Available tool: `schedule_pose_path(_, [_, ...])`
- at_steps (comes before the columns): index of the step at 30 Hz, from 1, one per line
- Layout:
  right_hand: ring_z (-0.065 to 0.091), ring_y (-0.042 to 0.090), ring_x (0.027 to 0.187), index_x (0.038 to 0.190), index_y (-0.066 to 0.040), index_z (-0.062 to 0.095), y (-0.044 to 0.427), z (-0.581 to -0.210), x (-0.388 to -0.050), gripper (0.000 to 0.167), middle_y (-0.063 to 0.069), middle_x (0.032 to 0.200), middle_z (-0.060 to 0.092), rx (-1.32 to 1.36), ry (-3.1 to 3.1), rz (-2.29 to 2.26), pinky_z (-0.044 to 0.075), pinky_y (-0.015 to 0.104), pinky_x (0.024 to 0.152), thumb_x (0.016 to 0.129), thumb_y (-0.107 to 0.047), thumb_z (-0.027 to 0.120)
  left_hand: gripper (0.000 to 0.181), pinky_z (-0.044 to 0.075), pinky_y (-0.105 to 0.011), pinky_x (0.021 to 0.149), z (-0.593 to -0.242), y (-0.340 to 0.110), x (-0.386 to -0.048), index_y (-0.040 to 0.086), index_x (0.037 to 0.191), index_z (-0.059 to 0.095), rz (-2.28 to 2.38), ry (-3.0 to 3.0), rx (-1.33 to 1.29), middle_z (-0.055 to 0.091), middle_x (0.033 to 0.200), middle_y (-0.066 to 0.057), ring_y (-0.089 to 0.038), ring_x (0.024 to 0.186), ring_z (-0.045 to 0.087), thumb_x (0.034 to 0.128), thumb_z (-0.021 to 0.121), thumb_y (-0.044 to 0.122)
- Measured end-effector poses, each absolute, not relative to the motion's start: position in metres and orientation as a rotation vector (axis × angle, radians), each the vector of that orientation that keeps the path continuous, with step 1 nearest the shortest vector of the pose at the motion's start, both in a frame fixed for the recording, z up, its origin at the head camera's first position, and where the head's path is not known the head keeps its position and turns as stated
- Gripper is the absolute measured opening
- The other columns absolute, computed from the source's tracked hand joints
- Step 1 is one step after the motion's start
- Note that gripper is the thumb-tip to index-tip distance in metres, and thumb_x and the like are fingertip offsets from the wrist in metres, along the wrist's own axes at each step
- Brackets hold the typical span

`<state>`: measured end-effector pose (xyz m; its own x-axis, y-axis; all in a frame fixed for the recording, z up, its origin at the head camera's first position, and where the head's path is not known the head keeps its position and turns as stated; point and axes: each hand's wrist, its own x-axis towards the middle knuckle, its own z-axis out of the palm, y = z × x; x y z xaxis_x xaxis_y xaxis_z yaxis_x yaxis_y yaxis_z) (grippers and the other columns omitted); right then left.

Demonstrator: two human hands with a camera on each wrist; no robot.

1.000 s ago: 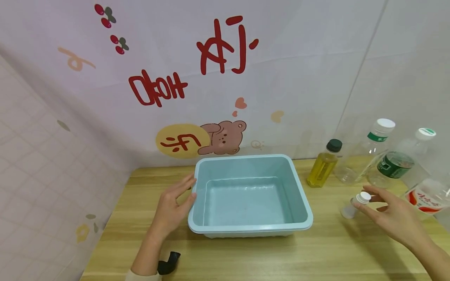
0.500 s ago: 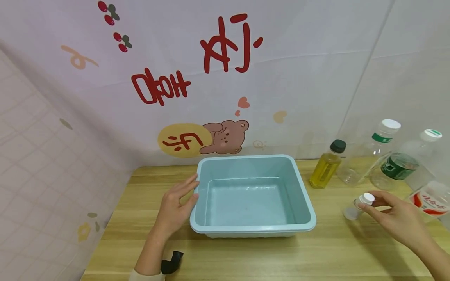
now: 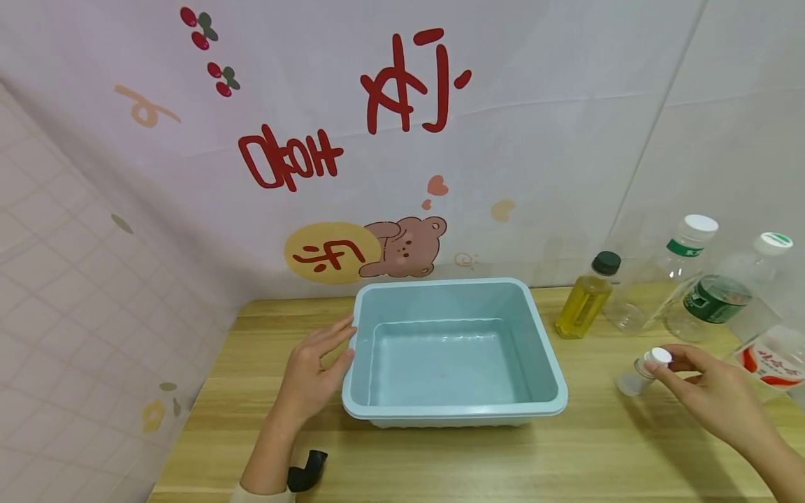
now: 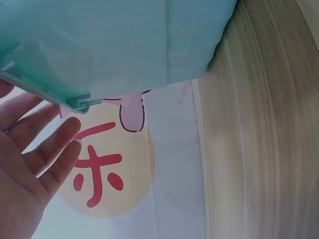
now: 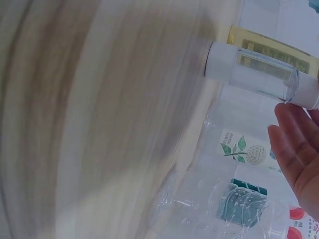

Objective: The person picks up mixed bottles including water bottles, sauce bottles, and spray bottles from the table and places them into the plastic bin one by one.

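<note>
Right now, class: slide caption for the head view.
Right hand pinches a clear white-capped bottle; left hand touches a pale-blue plastic basin.

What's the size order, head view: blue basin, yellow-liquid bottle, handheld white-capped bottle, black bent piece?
1. blue basin
2. yellow-liquid bottle
3. handheld white-capped bottle, black bent piece: too close to rank
</note>
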<state>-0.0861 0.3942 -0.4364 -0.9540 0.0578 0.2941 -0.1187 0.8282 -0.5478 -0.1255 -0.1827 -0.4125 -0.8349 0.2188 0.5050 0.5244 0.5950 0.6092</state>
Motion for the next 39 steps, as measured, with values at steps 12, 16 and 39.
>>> schedule_pose_path(12, [0.054,-0.017,0.069,0.117,0.008,0.070,0.393,-0.419,-0.088,0.036,0.025,0.093,0.075,0.048,-2.683,0.826,0.047,0.009,0.054,0.094,-0.019,0.080,0.037,0.052,-0.062,0.101,-0.409,-0.182,-0.125,0.004,0.131,0.073,-1.098,-2.479,-0.584,0.064,0.145,-0.010,-0.035,0.129,0.062,0.0948,0.073,0.007])
schedule_pose_path(16, [0.055,-0.016,0.068,0.120,0.007,0.069,0.390,-0.408,-0.089,0.039,0.025,0.097,0.075,0.036,-2.694,0.823,0.048,0.012,0.052,0.095,-0.021,0.079,0.037,0.052,-0.063,0.102,-0.409,-0.183,-0.124,0.003,0.131,0.073,-1.099,-2.475,-0.589,0.064,0.145,-0.008,-0.034,0.129,0.062,0.0945,0.073,0.007])
schedule_pose_path(39, [0.054,-0.021,0.077,0.118,-0.001,0.073,0.357,-0.346,-0.103,0.033,-0.042,0.092,0.056,0.093,-2.577,0.881,0.045,0.009,0.058,0.093,-0.021,0.082,0.038,0.050,-0.063,0.104,-0.409,-0.185,-0.123,0.006,0.135,0.071,-1.140,-2.522,-0.589,0.061,0.148,-0.005,-0.034,0.132,0.060,0.0978,0.071,0.011])
